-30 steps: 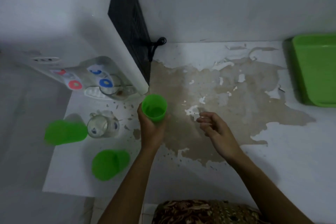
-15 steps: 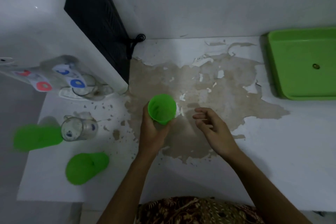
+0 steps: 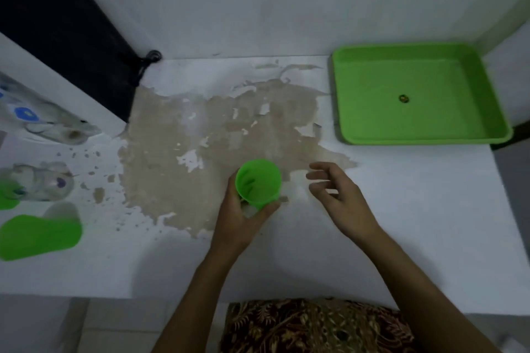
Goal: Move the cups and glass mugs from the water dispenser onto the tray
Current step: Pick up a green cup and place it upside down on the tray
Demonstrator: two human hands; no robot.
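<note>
My left hand grips a green plastic cup from below, holding it upright above the middle of the counter. My right hand hovers just right of the cup, fingers apart and curled, holding nothing. The green tray sits at the far right of the counter, with only a small dark speck in it. At the left edge stand another green cup, part of a third green cup, and a glass mug. A second glass mug sits under the water dispenser.
The white counter has a large brown patch of peeled paint in the middle. A black panel and cable lie behind the dispenser at the back left. White walls close the back and right. Patterned fabric shows at the near edge.
My left hand has carried the green cup to the right, away from the dispenser. The view has swung right, so the whole tray now shows. My right hand stays beside the cup.
</note>
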